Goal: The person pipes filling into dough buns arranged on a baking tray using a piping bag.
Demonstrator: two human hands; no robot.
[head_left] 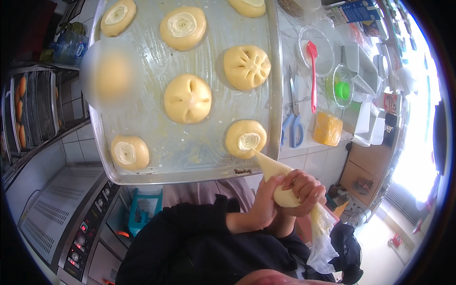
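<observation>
A piping bag (273, 167) filled with pale cream is squeezed between my two hands, its clear upper end hanging down at the right. My left hand (265, 197) is closed round the bag's near side, and my right hand (305, 190) wraps its fingers round the bag just beside it. The bag's tip touches the cream swirl on a dough bun (244, 135) at the tray's lower right. Other buns on the metal tray (190, 176) carry cream swirls, such as the lower-left bun (129, 153), while the middle bun (188, 99) shows cuts and no swirl.
Right of the tray lie blue-handled scissors (297, 132), a red brush (313, 85), a glass bowl with a green cup (342, 90) and a yellow wrapped block (327, 129). An oven (71, 213) and a rack of bread (35, 109) stand at the left.
</observation>
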